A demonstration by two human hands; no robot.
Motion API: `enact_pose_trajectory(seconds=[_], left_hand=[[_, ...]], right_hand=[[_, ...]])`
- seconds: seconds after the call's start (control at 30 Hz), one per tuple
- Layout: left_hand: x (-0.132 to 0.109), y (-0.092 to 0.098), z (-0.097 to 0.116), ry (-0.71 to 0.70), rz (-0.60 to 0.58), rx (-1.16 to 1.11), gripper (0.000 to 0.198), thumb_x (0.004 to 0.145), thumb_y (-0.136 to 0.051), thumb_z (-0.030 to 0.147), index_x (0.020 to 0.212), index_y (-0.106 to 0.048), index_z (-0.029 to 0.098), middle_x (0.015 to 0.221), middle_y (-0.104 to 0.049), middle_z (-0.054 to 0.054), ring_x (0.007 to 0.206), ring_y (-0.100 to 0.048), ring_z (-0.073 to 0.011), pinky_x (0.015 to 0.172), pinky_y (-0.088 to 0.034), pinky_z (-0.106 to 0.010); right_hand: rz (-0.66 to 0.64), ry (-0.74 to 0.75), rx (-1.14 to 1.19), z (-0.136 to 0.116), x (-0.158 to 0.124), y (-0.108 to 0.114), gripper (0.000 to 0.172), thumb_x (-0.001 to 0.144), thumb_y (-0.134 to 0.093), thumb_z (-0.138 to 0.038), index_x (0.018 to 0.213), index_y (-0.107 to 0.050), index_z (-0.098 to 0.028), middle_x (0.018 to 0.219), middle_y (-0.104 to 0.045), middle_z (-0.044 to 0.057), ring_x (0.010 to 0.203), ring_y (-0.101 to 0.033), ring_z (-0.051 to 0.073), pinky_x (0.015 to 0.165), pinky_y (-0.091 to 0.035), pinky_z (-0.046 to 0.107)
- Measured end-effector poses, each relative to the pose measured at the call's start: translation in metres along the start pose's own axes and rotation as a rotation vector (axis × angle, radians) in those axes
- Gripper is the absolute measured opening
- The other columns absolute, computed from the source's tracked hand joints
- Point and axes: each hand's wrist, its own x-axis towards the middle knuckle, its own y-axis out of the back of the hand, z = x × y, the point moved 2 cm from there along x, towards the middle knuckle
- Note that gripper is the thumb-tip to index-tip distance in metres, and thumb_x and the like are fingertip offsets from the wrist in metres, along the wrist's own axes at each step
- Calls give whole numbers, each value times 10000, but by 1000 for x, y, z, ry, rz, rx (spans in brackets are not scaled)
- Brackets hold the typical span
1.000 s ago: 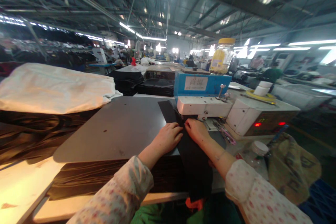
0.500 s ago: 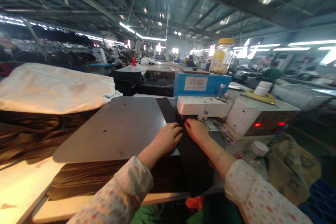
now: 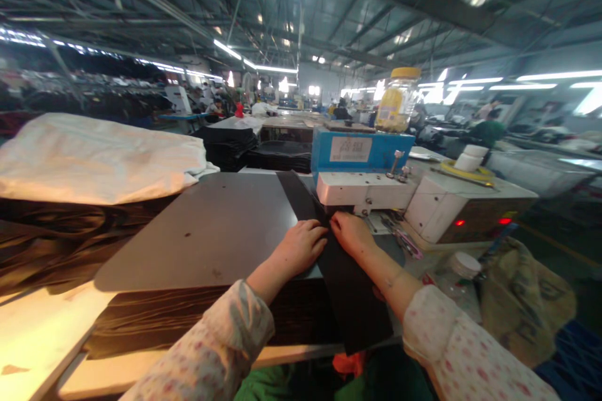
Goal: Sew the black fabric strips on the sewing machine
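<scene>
A long dark fabric strip (image 3: pixel 352 291) runs over the right part of a smooth grey board (image 3: pixel 226 232) and hangs down past the board's front edge. My left hand (image 3: pixel 303 244) rests on the strip from the left, fingers bent and together, fingertips at the fabric. Close beside it, my right hand (image 3: pixel 350 235) pinches the strip's right edge, just below the white head (image 3: pixel 364 191) of a blue-and-white machine (image 3: pixel 360 150). The thumbs and the undersides of both hands are hidden.
Dark fabric pieces (image 3: pixel 202 319) are stacked under the board. White cloth (image 3: pixel 103 156) covers a brown pile at left. On the right stand a control box (image 3: pixel 465 207) with red lights, pink-handled snips (image 3: pixel 407 241), a lidded jar (image 3: pixel 463 269) and a burlap-like bag (image 3: pixel 527 301).
The strip has shifted slightly: its far end lies a little further left and its hanging end further right. Both hands stay almost in place.
</scene>
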Motion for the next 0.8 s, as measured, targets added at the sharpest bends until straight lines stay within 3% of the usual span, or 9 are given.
enact_pose_trajectory(seconds=[0.8], left_hand=[[2, -3, -3, 7, -25, -6, 296, 852, -404, 278, 1079, -558, 167, 1119, -536, -82, 1015, -491, -201, 910, -392, -329]], right_hand=[[19, 20, -17, 2, 1, -3, 207, 844, -383, -244, 825, -577, -177, 836, -655, 53, 753, -597, 160, 612, -371, 242]])
